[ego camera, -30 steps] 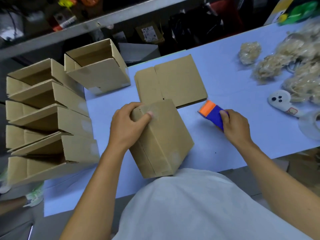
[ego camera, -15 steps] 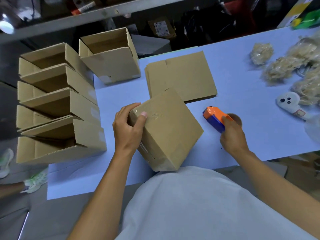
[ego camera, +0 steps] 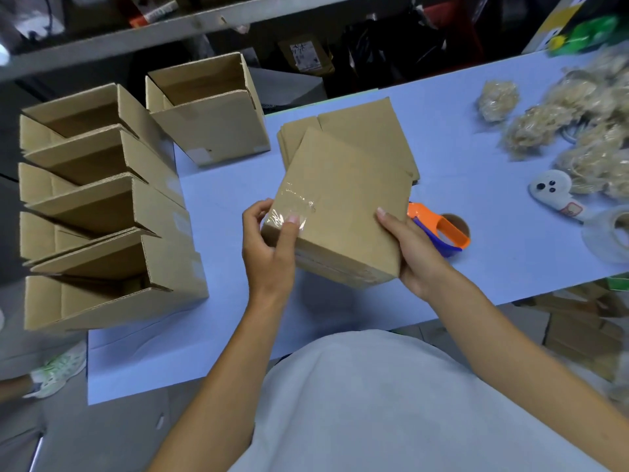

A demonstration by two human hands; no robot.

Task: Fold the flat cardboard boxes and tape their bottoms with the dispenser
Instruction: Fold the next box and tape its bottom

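box: box (ego camera: 343,212) held above table between both hands
left hand: left hand (ego camera: 269,240) grips near corner, thumb pressing tape end
right hand: right hand (ego camera: 412,247) clamps opposite edge; dispenser (ego camera: 439,229) just beyond it
risk: wrinkled tape may lift if not smoothed down

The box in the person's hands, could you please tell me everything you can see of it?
The box is plain brown corrugated cardboard, folded up and held tilted above the blue table. A strip of clear tape wraps over its near left corner. The left hand grips that corner, thumb pressing the tape; the right hand holds the right edge. Nothing else visibly touches it.
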